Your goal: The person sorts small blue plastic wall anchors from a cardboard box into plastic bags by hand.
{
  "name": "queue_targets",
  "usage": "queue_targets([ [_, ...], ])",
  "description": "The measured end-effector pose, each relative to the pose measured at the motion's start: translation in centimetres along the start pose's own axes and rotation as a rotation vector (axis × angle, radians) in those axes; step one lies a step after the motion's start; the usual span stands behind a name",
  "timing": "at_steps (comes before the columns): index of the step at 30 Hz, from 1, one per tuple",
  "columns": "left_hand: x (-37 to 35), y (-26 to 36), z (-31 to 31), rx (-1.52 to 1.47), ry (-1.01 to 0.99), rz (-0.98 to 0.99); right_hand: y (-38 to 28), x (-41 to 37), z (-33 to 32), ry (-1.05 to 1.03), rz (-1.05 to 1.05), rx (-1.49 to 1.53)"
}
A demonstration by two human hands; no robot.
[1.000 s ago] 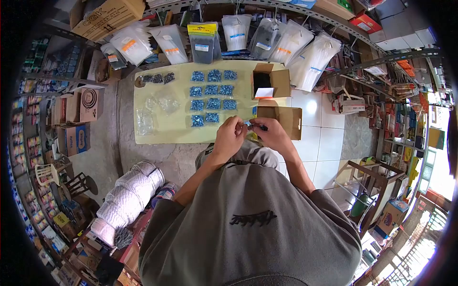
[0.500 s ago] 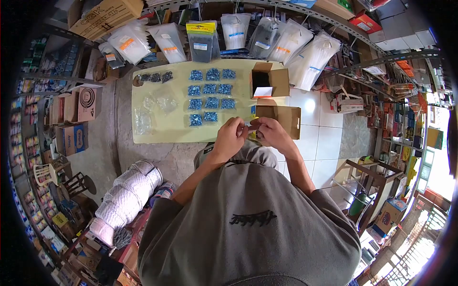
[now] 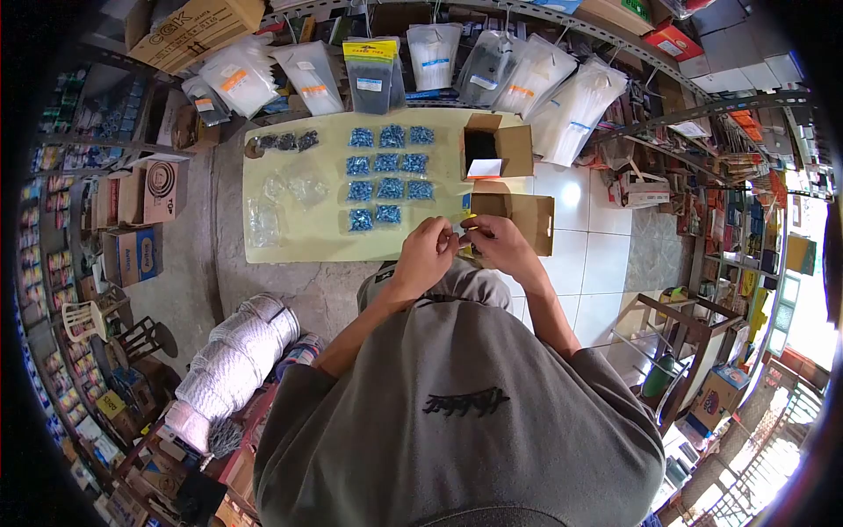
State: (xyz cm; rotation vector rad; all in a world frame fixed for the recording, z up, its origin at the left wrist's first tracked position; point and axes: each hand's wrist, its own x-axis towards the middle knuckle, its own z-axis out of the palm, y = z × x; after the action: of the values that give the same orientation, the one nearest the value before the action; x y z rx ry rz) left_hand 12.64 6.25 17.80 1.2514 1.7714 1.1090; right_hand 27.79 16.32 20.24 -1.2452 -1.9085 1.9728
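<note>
My left hand [image 3: 428, 252] and my right hand [image 3: 500, 247] are close together at the front edge of the pale yellow table [image 3: 299, 237]. Both have their fingers pinched, and what lies between them is too small to make out. Something yellow shows at the right fingertips. Beyond my left hand, small bags of blue pieces [image 3: 387, 213] lie in rows. An open cardboard box [image 3: 527, 220] is just behind my right hand, and another box [image 3: 512, 151] with dark contents stands farther back.
Dark small packets [image 3: 285, 141] and clear plastic bags [image 3: 263, 220] lie on the table's left side. Packs of cable ties [image 3: 373, 79] hang along the back. A wrapped white roll [image 3: 237, 360] is at the lower left, a wooden frame [image 3: 694, 325] at the right.
The fingers of both hands have shifted slightly at the pinch. The bags and boxes are where they were.
</note>
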Motion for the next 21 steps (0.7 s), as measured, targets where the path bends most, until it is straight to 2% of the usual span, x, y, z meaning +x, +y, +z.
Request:
queue_targets([
  [6,-0.2,0.0,0.1,-0.013,0.011,0.008,0.1,-0.1,0.1,0.008,0.027,-0.128],
  [14,-0.3,-0.1,0.2,-0.017,0.000,0.035,-1.0,-0.7,0.3,0.075,0.240,0.210],
  [21,-0.7,0.5,0.2,0.100,-0.025,0.116,1.7,-0.3,1.5,0.115,0.156,0.323],
])
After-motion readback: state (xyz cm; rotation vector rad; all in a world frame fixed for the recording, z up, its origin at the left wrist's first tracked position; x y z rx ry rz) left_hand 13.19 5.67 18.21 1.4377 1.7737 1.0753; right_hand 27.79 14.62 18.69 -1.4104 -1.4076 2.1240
